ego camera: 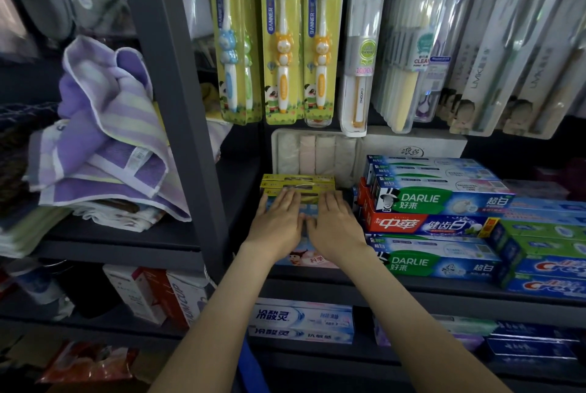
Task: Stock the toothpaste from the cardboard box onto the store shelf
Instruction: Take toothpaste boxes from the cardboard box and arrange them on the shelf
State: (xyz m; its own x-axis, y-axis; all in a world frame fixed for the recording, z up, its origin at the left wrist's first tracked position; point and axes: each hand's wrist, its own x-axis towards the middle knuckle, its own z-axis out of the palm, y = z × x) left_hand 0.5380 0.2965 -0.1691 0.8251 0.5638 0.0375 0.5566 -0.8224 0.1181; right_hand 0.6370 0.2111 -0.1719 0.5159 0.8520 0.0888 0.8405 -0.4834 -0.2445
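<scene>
Both my hands lie flat, fingers straight, on a light-blue toothpaste box (304, 258) with a cartoon at its near end, at the left of the dark store shelf (348, 278). My left hand (279, 218) and my right hand (334, 223) sit side by side, thumbs almost touching. Just beyond my fingertips is a stack of yellow toothpaste boxes (298, 181). To the right stand stacked Darlie boxes (440, 199), a red-and-blue box (425, 224) and Crest boxes (551, 266). The cardboard box is not in view.
Toothbrush packs (282, 44) hang above the shelf. A grey upright post (177, 91) borders the bay on the left, with purple striped towels (104, 139) beyond it. A white pack of cloths (317, 155) stands at the back. More toothpaste boxes (301, 319) fill the lower shelf.
</scene>
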